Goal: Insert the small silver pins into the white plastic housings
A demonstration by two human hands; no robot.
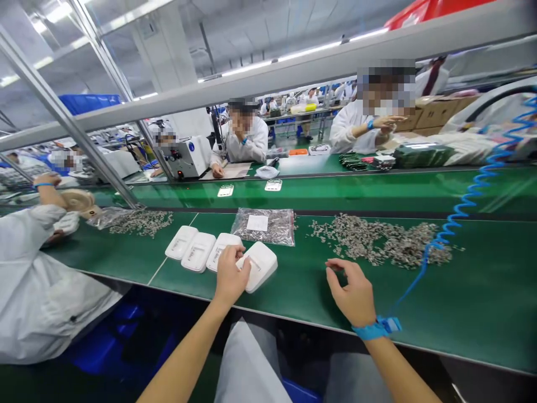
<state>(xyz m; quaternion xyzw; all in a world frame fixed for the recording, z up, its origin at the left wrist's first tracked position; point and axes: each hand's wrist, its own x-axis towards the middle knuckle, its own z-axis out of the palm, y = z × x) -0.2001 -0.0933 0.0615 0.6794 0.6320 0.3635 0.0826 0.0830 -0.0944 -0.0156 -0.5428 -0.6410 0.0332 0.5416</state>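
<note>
The bench mat (pixel 482 313) is deep green, and the four plastic cases (pixel 197 252) lying on it are plain white. Beyond the cases, a clear bag (pixel 264 226) with a white label holds grey metal bits, matching the loose grey pile (pixel 377 240) right of it. A bright blue wristband (pixel 373 330) and blue coiled cord (pixel 465 204) stand out over the mat.

The left hand (pixel 230 277) rests on a white case (pixel 260 265) near the desk's (pixel 482 302) front edge; the right hand (pixel 352 291), fingers curled, hovers before a pile of small metal parts (pixel 377 240).
</note>
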